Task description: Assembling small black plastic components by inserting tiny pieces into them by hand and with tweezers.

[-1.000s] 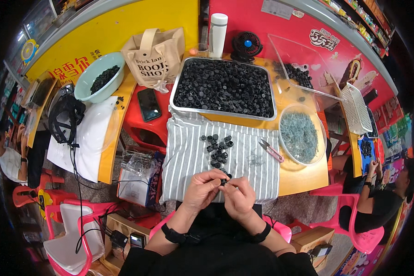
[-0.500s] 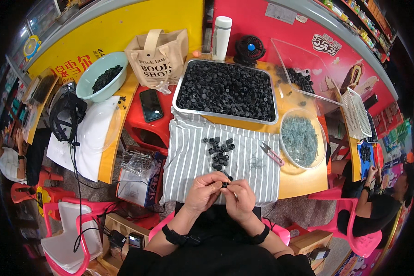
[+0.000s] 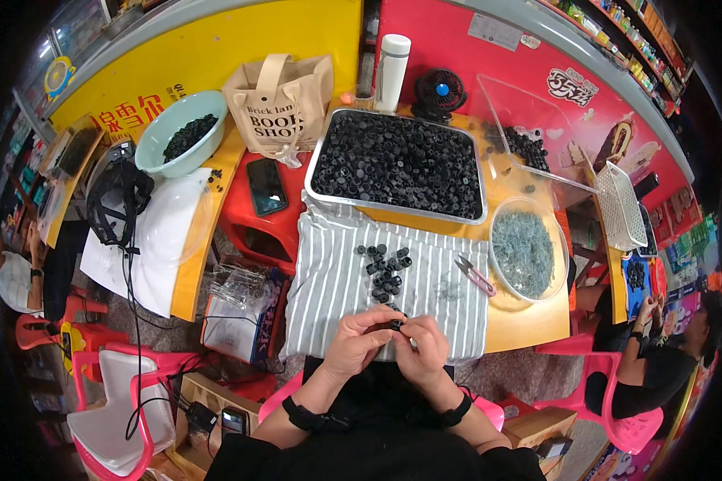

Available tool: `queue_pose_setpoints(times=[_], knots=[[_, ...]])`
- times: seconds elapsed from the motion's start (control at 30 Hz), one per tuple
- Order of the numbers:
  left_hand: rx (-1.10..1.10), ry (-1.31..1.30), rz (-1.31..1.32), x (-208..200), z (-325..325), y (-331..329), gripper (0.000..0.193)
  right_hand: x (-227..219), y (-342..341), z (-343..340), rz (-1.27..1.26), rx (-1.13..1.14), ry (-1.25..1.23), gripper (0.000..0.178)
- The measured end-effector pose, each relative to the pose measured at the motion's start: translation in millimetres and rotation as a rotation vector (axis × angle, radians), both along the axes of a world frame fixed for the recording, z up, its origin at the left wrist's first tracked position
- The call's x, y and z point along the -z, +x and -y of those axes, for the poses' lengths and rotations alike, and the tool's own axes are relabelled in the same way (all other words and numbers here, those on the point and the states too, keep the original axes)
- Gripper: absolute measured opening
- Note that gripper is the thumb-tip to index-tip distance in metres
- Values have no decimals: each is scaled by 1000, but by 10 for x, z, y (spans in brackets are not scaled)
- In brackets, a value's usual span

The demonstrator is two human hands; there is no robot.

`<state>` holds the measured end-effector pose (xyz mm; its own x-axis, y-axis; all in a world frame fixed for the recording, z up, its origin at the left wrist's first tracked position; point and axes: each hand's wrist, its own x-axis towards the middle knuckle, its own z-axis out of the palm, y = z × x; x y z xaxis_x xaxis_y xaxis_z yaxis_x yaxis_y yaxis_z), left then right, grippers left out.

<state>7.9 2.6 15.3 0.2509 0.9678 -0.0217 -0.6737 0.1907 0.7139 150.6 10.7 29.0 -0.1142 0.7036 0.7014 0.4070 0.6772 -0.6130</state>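
Observation:
Above the near edge of a grey-and-white striped cloth [image 3: 329,280], my left hand [image 3: 353,343] and my right hand [image 3: 422,349] meet with fingertips pinched. Between them they hold a small black round part [image 3: 396,324], mostly hidden by the fingers. Just beyond my hands, a loose cluster of similar black parts [image 3: 387,280] lies on the cloth. To its right are snips [image 3: 478,278] with pink handles and some wispy greenish scraps [image 3: 451,287]. A large metal tray [image 3: 393,207] heaped with black parts stands behind the cloth.
At right, a clear round tub [image 3: 568,256] holds tangled greenish strands; a clear bin [image 3: 521,168] with black parts stands behind it. A phone [image 3: 266,186] rests on a red stool [image 3: 237,220]. A white bottle [image 3: 392,72], black fan [image 3: 439,92] and pale green basin [image 3: 148,152] stand farther back.
The whole view has shifted slightly. Both hands stay together on the small black part, which shows a little more between the fingertips.

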Motion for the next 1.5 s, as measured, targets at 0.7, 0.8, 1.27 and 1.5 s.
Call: queue_pose_setpoints(times=[0.7, 0.8, 1.27, 1.5], knots=[[-94, 201, -330, 83, 3, 63, 24, 46, 30, 12, 148, 59, 61, 18], [-89, 168, -355, 80, -7, 77, 25, 71, 40, 2, 214, 73, 117, 17], [-127, 210, -494, 43, 3, 95, 22, 165, 34, 4, 192, 134, 172, 18], [-123, 120, -207, 112, 24, 133, 37, 70, 40, -31, 1, 82, -144, 27]])
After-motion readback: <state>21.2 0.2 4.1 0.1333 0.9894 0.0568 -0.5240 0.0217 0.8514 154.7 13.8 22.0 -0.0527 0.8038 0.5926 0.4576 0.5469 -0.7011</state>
